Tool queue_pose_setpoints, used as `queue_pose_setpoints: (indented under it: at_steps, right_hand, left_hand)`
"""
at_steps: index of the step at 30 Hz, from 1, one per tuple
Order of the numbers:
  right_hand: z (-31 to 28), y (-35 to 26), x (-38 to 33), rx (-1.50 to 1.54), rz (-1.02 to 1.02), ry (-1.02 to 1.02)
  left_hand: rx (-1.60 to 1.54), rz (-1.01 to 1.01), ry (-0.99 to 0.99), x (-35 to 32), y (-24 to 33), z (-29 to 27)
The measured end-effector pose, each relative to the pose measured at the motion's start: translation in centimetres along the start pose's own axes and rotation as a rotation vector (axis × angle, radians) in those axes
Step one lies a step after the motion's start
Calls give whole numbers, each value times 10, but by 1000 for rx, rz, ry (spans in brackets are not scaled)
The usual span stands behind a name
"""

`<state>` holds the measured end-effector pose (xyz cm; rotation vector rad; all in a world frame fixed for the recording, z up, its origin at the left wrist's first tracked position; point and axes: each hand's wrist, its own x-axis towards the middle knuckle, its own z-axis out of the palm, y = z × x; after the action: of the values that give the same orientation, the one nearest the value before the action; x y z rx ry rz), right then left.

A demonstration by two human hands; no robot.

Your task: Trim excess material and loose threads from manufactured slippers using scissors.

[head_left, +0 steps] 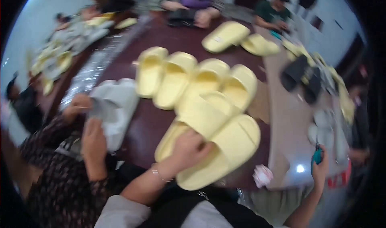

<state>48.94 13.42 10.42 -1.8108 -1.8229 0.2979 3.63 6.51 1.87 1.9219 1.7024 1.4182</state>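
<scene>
My left hand [187, 149], with a thin bracelet at its wrist, is closed on a pair of pale yellow slippers [237, 141] by their inner edges, where the two lie side by side. Its fingertips are partly hidden in the foot openings. Off to the right, my right hand [320, 169] is closed around teal-handled snips [317, 155], whose dark tip points away from me. Beyond the held pair stand several more yellow slippers [175, 79] in a row on the dark red table [140, 139]; the held pair overlaps the nearer ones.
At my left, a co-worker's hands [94, 141] handle light grey slippers [116, 103]. Two yellow slippers [226, 37] lie at the far side. Black slippers [295, 75] and white slippers [321, 127] are on the right. A crumpled pinkish piece [263, 175] sits near the front edge. Other people sit around.
</scene>
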Motion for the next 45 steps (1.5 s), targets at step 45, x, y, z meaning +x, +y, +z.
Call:
queue_pose_setpoints:
  at_steps: [45]
  right_hand:
    - [156,-114,76,396,-203,-144]
  left_hand:
    - [524,172,-335,76,-27,17]
